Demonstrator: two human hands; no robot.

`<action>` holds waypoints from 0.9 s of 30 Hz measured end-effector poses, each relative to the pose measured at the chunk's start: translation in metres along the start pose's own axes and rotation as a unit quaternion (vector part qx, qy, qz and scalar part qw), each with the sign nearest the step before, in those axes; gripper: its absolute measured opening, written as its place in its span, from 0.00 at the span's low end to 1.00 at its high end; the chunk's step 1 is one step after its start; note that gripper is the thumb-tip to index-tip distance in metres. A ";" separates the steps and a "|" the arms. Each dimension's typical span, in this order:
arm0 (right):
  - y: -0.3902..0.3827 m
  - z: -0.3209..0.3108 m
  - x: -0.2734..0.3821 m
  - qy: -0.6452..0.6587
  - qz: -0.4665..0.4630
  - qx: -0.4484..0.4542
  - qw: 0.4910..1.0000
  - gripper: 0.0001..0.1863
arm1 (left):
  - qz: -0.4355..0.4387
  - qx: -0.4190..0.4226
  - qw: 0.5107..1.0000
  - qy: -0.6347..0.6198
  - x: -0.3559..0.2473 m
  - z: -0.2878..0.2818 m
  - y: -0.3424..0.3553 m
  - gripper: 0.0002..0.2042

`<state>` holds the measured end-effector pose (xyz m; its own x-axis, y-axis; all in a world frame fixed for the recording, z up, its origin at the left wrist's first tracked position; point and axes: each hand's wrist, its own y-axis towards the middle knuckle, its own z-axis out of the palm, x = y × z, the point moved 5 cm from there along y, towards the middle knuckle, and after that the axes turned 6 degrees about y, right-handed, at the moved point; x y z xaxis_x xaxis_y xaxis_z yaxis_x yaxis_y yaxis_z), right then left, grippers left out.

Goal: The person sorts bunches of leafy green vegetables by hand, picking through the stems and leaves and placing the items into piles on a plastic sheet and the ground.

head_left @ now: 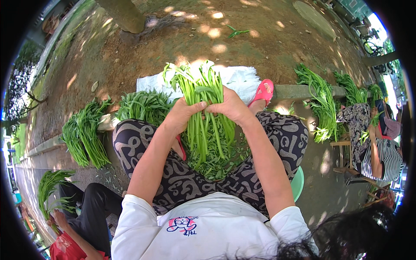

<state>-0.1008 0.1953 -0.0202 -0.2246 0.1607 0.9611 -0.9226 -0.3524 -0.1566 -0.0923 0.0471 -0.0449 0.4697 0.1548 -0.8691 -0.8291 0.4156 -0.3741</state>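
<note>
While side by side, a closed left grip (181, 113) and closed right grip (229, 106) around green stems (198, 138)

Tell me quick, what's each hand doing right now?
Left hand: closed around the greens.
Right hand: closed around the same greens.

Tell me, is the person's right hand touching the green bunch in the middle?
Touching. The head view shows the right hand closed around the side of the green bunch, with no gap.

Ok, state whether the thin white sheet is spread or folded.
Spread: the sheet lies flat, showing either side of the long green leafy stems. Hidden layers: cannot tell.
</note>
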 end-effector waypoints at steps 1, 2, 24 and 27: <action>-0.001 -0.003 0.002 -0.001 0.006 -0.006 1.000 0.24 | -0.001 0.002 1.000 -0.002 -0.002 0.000 0.000 0.15; -0.001 -0.005 0.003 -0.002 0.012 -0.013 1.000 0.23 | -0.001 0.003 1.000 -0.004 -0.003 -0.001 -0.001 0.15; -0.010 -0.014 0.017 0.087 0.052 -0.044 0.994 0.16 | 0.073 -0.105 0.968 0.217 -0.006 -0.007 0.005 0.16; -0.018 -0.023 0.039 0.148 0.025 -0.089 0.985 0.18 | 0.082 -0.140 0.951 0.263 0.004 -0.027 0.013 0.16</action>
<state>-0.1006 0.2292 0.0150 -0.3279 0.4184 0.8470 -0.9426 -0.2045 -0.2639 -0.1088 0.0292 -0.0621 0.1717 -0.3042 -0.9370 -0.9610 0.1576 -0.2273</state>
